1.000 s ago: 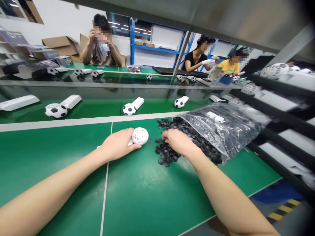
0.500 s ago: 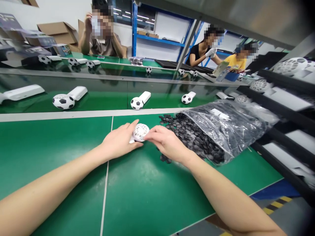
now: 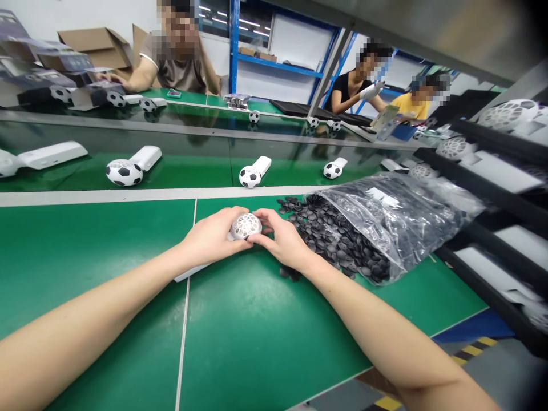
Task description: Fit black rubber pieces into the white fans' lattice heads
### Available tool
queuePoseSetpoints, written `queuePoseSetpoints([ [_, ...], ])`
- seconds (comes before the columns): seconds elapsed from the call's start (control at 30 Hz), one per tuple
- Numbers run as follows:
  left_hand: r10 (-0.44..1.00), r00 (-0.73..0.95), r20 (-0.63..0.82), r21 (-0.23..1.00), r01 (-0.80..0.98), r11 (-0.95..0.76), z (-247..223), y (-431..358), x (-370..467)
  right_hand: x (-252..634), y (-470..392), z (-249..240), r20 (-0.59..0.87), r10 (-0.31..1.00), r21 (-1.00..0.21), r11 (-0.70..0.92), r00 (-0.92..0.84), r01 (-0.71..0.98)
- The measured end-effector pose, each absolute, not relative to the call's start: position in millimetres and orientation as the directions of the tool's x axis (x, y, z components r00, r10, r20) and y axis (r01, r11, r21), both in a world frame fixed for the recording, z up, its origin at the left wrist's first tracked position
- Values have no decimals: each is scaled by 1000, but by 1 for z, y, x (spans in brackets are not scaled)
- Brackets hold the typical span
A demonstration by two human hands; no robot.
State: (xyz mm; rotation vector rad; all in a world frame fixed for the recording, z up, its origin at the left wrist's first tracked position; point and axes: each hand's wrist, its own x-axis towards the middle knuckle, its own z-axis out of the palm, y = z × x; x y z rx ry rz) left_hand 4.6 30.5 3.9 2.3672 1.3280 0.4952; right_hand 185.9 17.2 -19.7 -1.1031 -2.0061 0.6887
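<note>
A white handled device with an openwork, football-patterned ball head (image 3: 247,226) lies on the green worktop between my hands. My left hand (image 3: 216,233) is closed round the left side of the head, thumb in front and fingers behind. Part of the white handle (image 3: 191,273) shows beneath my left wrist. My right hand (image 3: 280,237) grips the head's right side, thumb at the front and fingers curled behind. Just right of it, small black pieces (image 3: 329,231) spill from a clear plastic bag (image 3: 402,211). Whether a black piece is under my right fingers is hidden.
Beyond a pale rail (image 3: 128,197), a green conveyor carries finished-looking white devices with black-patched balls (image 3: 250,176). Dark racks (image 3: 496,228) with white devices stand at the right. Co-workers (image 3: 182,57) sit across the line. Cardboard boxes (image 3: 96,48) stand back left.
My right hand has gone from a fingertip pinch at the head's edge to curling round its right side. The handle now shows under my left wrist. Conveyor devices have shifted right.
</note>
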Motion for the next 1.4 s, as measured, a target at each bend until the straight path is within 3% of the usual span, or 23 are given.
queuePoseSetpoints([
  [0.1, 875, 474, 102, 467, 753, -463, 6, 29, 6, 188, 20, -16, 276, 890, -777, 429, -363, 461],
  [0.2, 872, 481, 89, 462, 756, -464, 5, 29, 6, 204, 26, -6, 249, 927, -731, 369, -280, 574],
  [0.3, 877, 480, 33, 461, 771, -440, 4, 32, 4, 224, 30, 3, 194, 958, -576, 284, -210, 766],
  [0.43, 869, 494, 20, 418, 786, -456, 3, 33, 1, 227, 25, 6, 28, 959, -388, 272, -283, 881],
  [0.6, 818, 570, 79, 351, 752, -558, 4, 32, -2, 205, 12, 6, 0, 920, 26, 391, -392, 920],
  [0.7, 758, 646, 85, 313, 705, -636, 5, 32, -5, 202, 9, 4, 25, 908, 130, 411, -417, 902],
  [0.77, 737, 671, 79, 289, 692, -661, 6, 33, -6, 206, 9, 2, 61, 915, 84, 394, -399, 915],
  [0.83, 729, 680, 76, 283, 687, -669, 6, 34, -8, 211, 11, 2, 94, 924, -41, 376, -371, 926],
  [0.93, 735, 673, 76, 309, 685, -659, 5, 34, -8, 213, 12, 5, 174, 927, -362, 375, -333, 853],
  [1.0, 733, 676, 69, 332, 678, -656, 5, 33, -8, 210, 9, 9, 205, 925, -602, 377, -320, 704],
  [1.07, 730, 680, 66, 358, 667, -653, 5, 32, -7, 204, 5, 12, 198, 919, -755, 364, -340, 545],
  [1.17, 759, 646, 78, 394, 679, -619, 6, 31, -4, 195, -1, 13, 137, 917, -853, 301, -375, 426],
  [1.4, 814, 569, 116, 432, 709, -557, 5, 29, 2, 187, -4, 5, 45, 954, -927, 150, -295, 344],
])
